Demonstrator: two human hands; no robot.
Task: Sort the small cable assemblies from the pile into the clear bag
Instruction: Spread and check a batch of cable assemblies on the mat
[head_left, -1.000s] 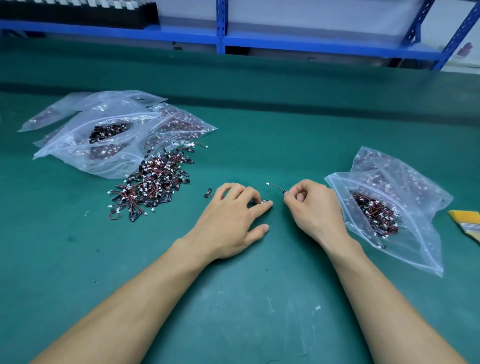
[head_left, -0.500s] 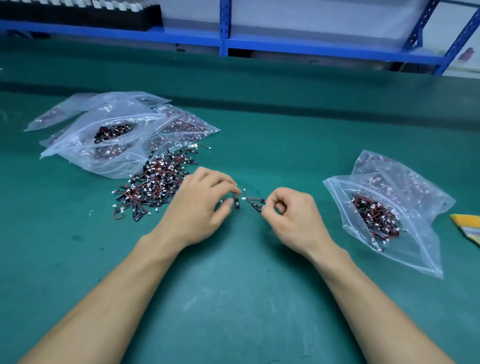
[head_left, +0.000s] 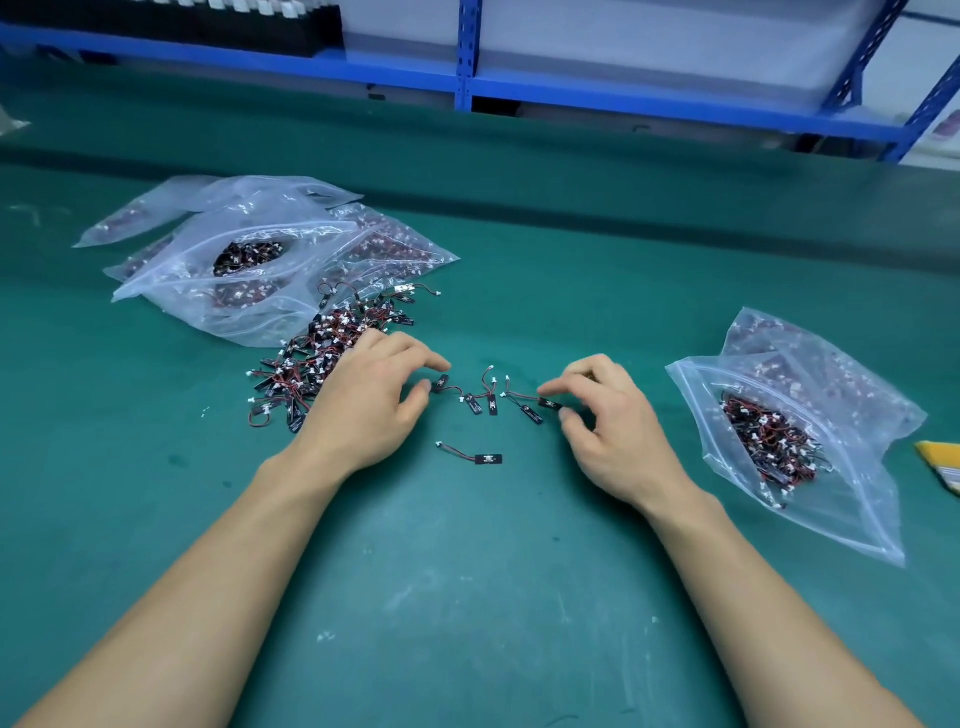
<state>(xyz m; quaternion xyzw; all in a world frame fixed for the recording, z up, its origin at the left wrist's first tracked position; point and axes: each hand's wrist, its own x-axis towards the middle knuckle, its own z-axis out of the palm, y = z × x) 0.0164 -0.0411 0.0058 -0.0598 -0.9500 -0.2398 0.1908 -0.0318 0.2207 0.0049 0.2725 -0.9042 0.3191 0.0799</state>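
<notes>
Grip of the right hand (head_left: 608, 426) pinches a cable assembly (head_left: 550, 404); left hand (head_left: 371, 402) — can't tell. Snagged wires could drag neighbours along, missing the clear bag (head_left: 841, 519).

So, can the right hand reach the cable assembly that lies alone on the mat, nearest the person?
Probably yes. The lone cable assembly lies on bare mat just left of the right hand; nothing covers it. Its fingers are at another assembly.
</notes>
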